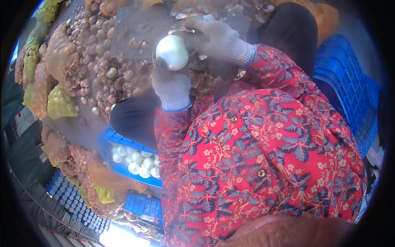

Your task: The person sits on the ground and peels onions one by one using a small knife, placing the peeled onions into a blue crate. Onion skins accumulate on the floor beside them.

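Observation:
A peeled white onion (172, 53) is held upright in my gloved left hand (171, 81), with the thumb on its near side. My right hand (216, 38), also in a white knit glove, grips a small metal blade (182, 30) at the onion's upper end. The blade's handle is hidden in the fingers, and haze blurs that area, so I cannot tell whether it touches the onion. Loose onion skins (200, 81) lie below and around both hands.
Unpeeled onions (101, 49) are heaped at the left, beside a dark flat sheet (139, 34). A blue crate (135, 143) by my left knee contains peeled onions (137, 156). Stacked blue crates (342, 71) stand at the right. Filled mesh sacks (61, 52) line the far left.

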Motion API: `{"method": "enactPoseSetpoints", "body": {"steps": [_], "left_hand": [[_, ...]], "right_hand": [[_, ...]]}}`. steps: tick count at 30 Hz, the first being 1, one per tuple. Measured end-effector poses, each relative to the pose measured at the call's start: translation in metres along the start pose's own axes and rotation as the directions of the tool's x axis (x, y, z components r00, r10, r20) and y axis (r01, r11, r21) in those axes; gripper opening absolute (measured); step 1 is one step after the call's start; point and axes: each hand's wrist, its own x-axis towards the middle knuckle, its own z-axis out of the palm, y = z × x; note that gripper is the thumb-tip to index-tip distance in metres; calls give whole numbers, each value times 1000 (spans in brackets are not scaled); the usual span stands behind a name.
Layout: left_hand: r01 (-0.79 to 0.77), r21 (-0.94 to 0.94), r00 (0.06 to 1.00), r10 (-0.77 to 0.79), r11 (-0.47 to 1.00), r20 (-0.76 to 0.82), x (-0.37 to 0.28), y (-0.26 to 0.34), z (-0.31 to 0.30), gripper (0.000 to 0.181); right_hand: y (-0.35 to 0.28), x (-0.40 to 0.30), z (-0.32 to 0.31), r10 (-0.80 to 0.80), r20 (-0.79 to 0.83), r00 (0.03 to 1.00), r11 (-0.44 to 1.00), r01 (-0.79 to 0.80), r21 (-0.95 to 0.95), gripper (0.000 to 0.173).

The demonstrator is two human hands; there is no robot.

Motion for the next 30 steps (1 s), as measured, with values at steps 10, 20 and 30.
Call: {"method": "enactPoseSetpoints", "body": {"steps": [10,20,30], "left_hand": [[-210,680,959,283,702,4,3,-4,-5,68],[-186,710,975,218,679,47,15,-12,-17,60],[153,265,982,-116,952,-148,12,-6,-22,63]], "right_hand": [[-5,4,-13,308,392,867,722,-481,497,25],[-10,-1,-4,345,434,832,687,-539,487,37],[-13,0,-8,253,263,931,828,-349,439,31]]}}
